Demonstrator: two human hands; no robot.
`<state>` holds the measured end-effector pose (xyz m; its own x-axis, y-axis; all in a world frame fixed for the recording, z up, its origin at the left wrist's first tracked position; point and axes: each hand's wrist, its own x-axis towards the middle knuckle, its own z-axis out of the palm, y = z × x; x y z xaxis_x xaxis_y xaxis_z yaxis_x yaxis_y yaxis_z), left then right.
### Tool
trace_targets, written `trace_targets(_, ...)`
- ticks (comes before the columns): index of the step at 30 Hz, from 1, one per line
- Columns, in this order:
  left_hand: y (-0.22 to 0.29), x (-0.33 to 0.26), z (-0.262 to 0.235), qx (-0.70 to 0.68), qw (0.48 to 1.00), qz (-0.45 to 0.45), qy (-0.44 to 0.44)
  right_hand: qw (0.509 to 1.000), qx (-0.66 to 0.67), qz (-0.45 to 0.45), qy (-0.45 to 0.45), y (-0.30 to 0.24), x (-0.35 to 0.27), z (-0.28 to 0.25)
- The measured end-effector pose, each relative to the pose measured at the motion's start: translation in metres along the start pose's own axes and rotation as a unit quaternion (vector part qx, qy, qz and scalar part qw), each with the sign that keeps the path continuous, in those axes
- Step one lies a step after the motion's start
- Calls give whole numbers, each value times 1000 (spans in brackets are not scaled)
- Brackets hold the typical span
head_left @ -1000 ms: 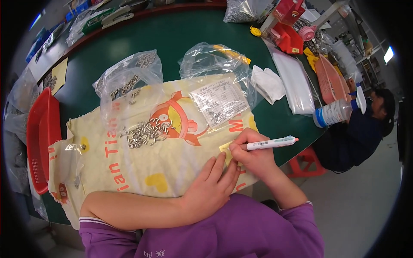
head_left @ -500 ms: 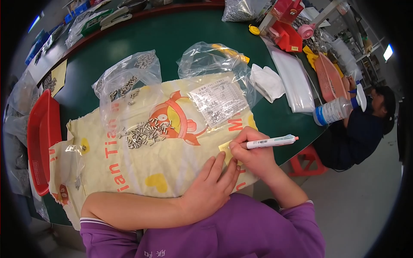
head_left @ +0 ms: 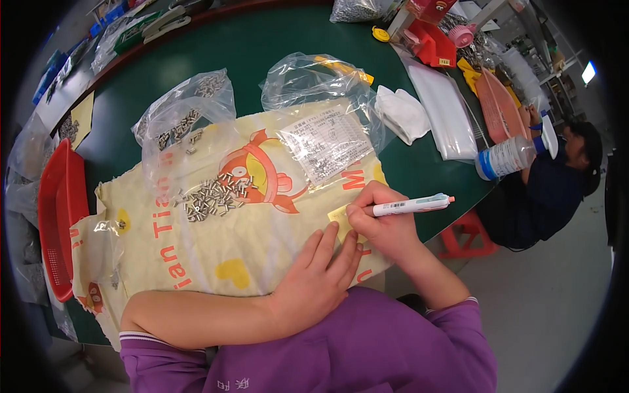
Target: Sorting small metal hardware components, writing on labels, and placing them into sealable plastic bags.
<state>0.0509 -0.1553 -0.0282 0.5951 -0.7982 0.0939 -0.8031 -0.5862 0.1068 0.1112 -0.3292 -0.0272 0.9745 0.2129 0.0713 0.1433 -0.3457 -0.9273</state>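
Observation:
My right hand (head_left: 390, 226) grips a white pen (head_left: 414, 205), its tip end down over a small yellow paper note (head_left: 339, 215). With fingers stretched out flat, my left hand (head_left: 313, 281) lies on the lower part of the note and the cloth beside it. Under both is a pale yellow printed cloth (head_left: 196, 252). To the left of my hands, a loose pile of small metal cylinders (head_left: 215, 198) rests on the cloth. A printed paper sheet (head_left: 326, 145) lies beyond the note. The pen's writing point is hidden by my fingers.
Clear bags (head_left: 187, 108) with metal parts lie at the cloth's far edge. A red basket (head_left: 60, 216) stands at left. Right of the cloth are a white folded mask-like item (head_left: 401, 114), plastic sheets (head_left: 440, 108) and a spray bottle (head_left: 504, 159). Another person (head_left: 550, 190) sits at far right.
The whole view has shifted slightly, so the table's things appear a little higher and further left. My right hand still holds the pen at the note, and my left hand stays flat.

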Motion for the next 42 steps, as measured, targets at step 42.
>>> trace_targets(42, 1, 0, 1, -49, 998, -17, 20, 998, 10, 19, 52, 5, -1, -2)
